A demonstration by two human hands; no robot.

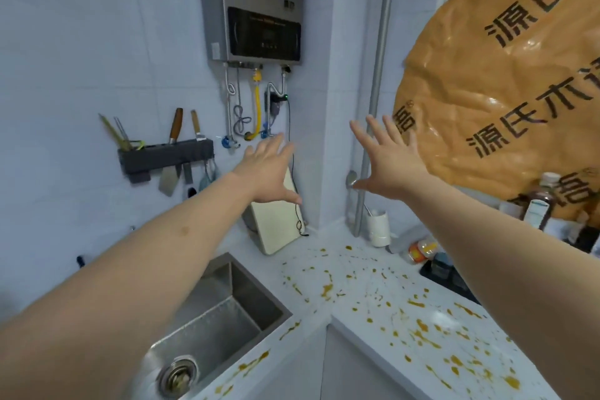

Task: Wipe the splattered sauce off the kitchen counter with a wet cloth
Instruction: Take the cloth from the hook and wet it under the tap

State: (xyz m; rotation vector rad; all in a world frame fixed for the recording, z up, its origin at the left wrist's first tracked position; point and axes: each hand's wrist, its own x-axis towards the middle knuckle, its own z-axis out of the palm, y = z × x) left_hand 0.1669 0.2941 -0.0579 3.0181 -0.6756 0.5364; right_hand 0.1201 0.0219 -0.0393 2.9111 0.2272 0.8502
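hands are both raised in the air with fingers spread and holding nothing, the left hand [269,169] in front of the cutting board [276,224], the right hand [389,159] near the wall pipe [373,107]. below them the sauce [328,291] lies in orange splatters across the counter [367,282] beside the sink [227,312], and no cloth is in view. likely risk: a lowered forearm could drag through the spots and smear them, or push sauce toward the bottles [539,204].

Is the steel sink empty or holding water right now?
Empty, as far as visible: the stainless steel sink shows a bare basin floor and an uncovered round drain strainer; the left forearm hides part.
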